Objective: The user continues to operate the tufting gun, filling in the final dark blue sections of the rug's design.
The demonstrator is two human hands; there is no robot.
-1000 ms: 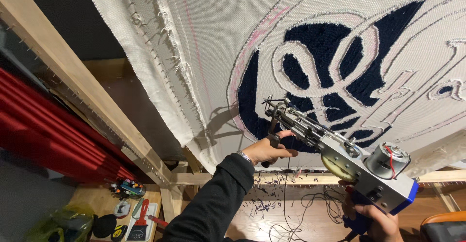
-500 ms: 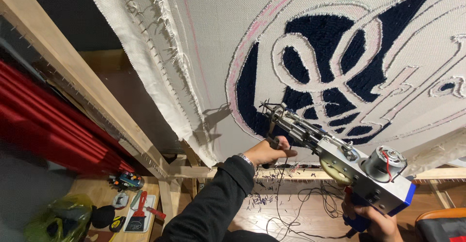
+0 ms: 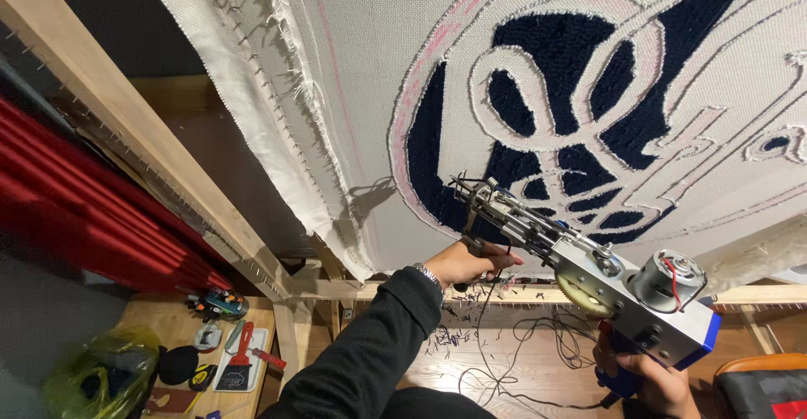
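Observation:
I hold a metal tufting gun (image 3: 588,268) with a blue body and a small round motor. My left hand (image 3: 466,263), in a black sleeve, grips its front handle just under the needle end. My right hand (image 3: 651,381) grips the blue rear handle at the bottom right. The needle tip sits against the white cloth (image 3: 378,66) at the lower edge of a dark navy tufted patch (image 3: 437,184), part of a curling navy and white design outlined in pink. The cloth is stretched on a wooden frame (image 3: 126,125) with rows of small nails.
A red curtain (image 3: 76,217) hangs at the left. Below it, a wooden surface holds a yellow-green bag (image 3: 97,377), red-handled pliers (image 3: 244,347) on a tray and small tools. Yarn scraps and a black cord (image 3: 496,368) lie on the floor. An orange chair edge (image 3: 761,377) shows at bottom right.
The gun and both hands have stayed low on the navy patch, with the view shifting slightly; the needle end has crept a little along the patch's lower edge.

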